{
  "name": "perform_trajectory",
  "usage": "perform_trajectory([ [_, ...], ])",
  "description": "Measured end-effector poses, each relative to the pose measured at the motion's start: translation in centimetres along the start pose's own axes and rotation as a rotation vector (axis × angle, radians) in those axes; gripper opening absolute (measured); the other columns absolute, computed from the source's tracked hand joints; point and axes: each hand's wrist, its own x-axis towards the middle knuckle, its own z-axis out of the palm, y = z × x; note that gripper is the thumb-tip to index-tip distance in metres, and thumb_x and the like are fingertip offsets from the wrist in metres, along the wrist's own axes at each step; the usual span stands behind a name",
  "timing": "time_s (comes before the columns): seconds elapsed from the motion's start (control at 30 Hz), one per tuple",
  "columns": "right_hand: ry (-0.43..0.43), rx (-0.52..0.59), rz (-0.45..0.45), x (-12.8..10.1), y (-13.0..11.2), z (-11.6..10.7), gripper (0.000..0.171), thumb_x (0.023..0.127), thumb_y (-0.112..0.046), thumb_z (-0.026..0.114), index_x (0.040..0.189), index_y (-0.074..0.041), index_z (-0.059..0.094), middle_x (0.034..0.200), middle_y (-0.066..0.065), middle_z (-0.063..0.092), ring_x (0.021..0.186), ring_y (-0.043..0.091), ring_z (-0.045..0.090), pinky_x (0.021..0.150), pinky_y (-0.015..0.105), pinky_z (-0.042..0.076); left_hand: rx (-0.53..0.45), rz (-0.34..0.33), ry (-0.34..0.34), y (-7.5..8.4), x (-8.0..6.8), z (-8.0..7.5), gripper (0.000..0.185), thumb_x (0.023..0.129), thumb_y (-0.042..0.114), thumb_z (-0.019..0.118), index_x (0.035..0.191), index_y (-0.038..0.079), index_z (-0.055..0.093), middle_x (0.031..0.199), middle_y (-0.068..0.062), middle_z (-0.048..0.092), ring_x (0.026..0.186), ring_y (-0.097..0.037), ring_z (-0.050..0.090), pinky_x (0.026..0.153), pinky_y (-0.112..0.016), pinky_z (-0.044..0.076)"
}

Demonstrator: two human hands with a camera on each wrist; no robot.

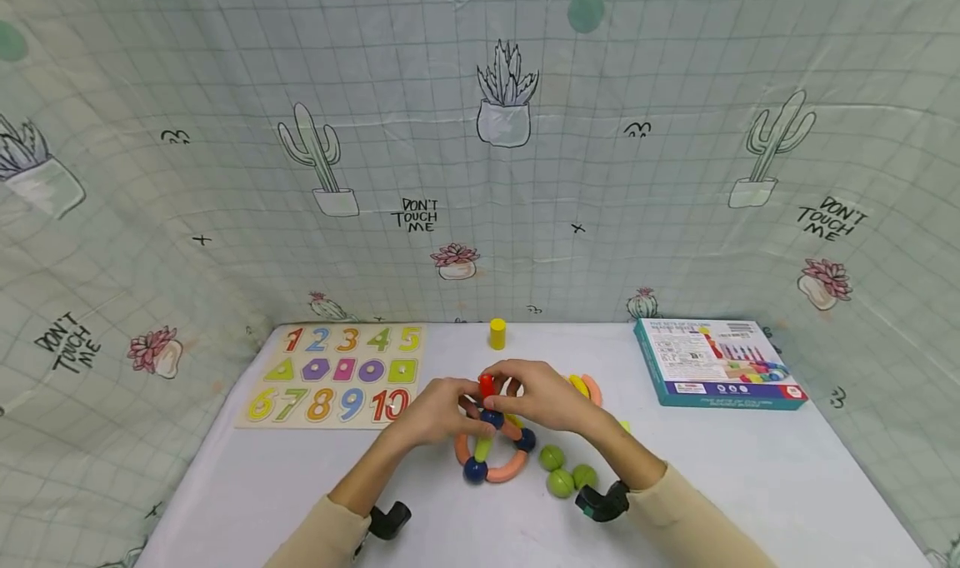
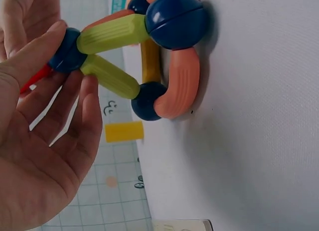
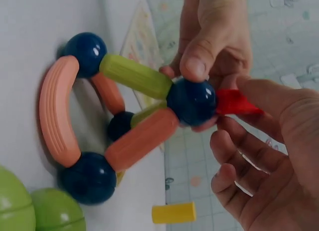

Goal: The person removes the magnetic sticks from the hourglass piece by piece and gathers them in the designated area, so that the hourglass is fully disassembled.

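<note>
A pyramid-like frame of magnetic sticks and balls stands on the table. Its base has curved salmon sticks (image 3: pixel 57 111) and dark blue balls (image 2: pixel 177 20). Two light green sticks (image 2: pixel 112 34) and a straight salmon stick (image 3: pixel 142 139) rise to a blue top ball (image 3: pixel 192 102). My left hand (image 1: pixel 438 414) holds that top ball between thumb and fingers. With thumb and fingers, my right hand (image 1: pixel 543 393) pinches a short red stick (image 3: pixel 237 102), whose end meets the top ball. Fingers hide part of the red stick.
Several green balls (image 1: pixel 559 483) lie right of the frame, and curved yellow and salmon sticks (image 1: pixel 592 389) lie behind the right hand. A yellow cylinder (image 1: pixel 497 335) stands at the back. A number puzzle board (image 1: pixel 258 425) is on the left, a toy box (image 1: pixel 720 364) on the right.
</note>
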Motion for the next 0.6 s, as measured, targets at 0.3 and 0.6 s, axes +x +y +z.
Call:
perform_trajectory([
  [0.3,0.014,-0.035,-0.05,0.6,-0.6,0.6,0.021,0.096,-0.026,0.071,0.117,-0.021,0.068,0.105,-0.013,0.065,0.089,0.01,0.061,0.074,0.027,0.053,0.012,0.034,0.084,-0.9,-0.2,-0.1,0.026,0.081,0.03,0.085,0.104,0.022,0.076,0.093,0.005,0.071,0.085,-0.012,0.064,0.067,-0.029,0.05],
  [0.6,0.03,-0.101,-0.001,0.6,0.6,0.2,0.014,0.102,-0.024,0.062,0.113,-0.016,0.066,0.103,-0.008,0.067,0.087,0.011,0.063,0.072,0.027,0.053,0.009,-0.01,0.088,-0.8,-0.1,-0.3,0.038,0.081,0.032,0.086,0.114,0.016,0.076,0.107,0.003,0.073,0.091,-0.015,0.066,0.07,-0.029,0.052],
])
